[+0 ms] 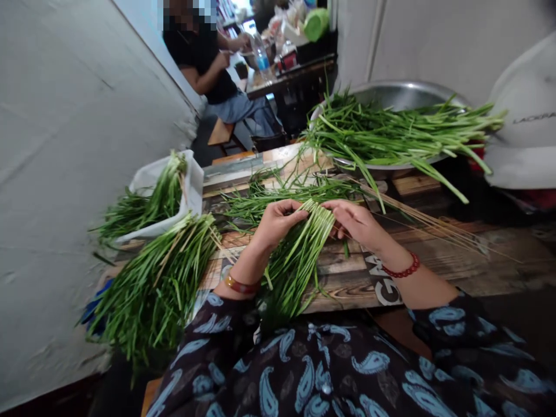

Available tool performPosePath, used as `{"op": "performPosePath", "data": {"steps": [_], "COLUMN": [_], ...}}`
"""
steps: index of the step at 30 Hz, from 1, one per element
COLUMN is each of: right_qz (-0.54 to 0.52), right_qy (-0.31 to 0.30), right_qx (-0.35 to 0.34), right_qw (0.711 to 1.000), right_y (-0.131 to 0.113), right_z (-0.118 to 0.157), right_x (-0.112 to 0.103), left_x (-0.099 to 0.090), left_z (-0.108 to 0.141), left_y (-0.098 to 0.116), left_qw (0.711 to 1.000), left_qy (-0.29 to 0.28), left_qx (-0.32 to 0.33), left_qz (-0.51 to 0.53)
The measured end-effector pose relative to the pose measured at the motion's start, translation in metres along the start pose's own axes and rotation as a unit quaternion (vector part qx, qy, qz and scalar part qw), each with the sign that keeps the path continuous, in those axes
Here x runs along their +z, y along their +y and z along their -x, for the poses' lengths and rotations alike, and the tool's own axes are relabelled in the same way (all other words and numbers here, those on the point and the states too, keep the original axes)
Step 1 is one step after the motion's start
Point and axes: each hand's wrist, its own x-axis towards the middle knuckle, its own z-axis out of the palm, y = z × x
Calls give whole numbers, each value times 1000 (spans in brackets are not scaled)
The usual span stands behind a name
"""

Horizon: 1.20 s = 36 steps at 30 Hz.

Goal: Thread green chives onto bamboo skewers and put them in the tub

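Note:
Between my two hands fans a flat row of garlic chives (306,249), pale cut ends up and green leaves hanging toward my lap. My left hand (278,223) pinches its left edge between thumb and fingers. My right hand (356,225) closes on the right edge, near the cut ends; whether a stick runs through the stems there, I cannot tell. Just beyond my hands, loose chives (260,202) lie on the wooden table (343,292). Several thin bamboo skewers (417,215) lie to the right of my right hand.
At left, skewered chives (152,278) hang over the table edge beside a white plastic tub (196,185) holding more. A large metal basin (408,90) heaped with chives stands at the back right, near a white chair back (525,116). A person (204,58) sits farther back.

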Motion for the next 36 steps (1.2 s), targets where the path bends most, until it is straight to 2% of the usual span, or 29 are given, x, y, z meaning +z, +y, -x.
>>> {"op": "performPosePath", "data": {"steps": [3,6,12,16,20,25,31,36], "right_qz": [59,119,259,322,355,371,355,342], "right_qy": [-43,-8,31,34,33,21,2,-1], "right_qx": [33,-20,-128,-180,-211,-210,-184,-149], "right_qw": [997,993,957,929,910,904,916,928], "right_y": [-7,-18,-48,-61,-65,-66,-68,-75], "right_z": [1,1,-4,-5,-5,-8,-10,-9], "right_x": [-1,-3,-5,0,2,4,6,3], "left_x": [-8,-16,-36,-39,-35,-35,-39,-41], "left_z": [2,5,10,8,6,9,13,13], "left_y": [3,7,26,29,19,13,15,14], "left_qw": [996,993,996,990,986,979,986,975], "left_qy": [68,85,-44,-113,-123,-158,-141,-142], "left_qx": [31,52,13,-23,-27,-43,-11,9], "left_qz": [39,70,81,80,111,126,83,172]}}
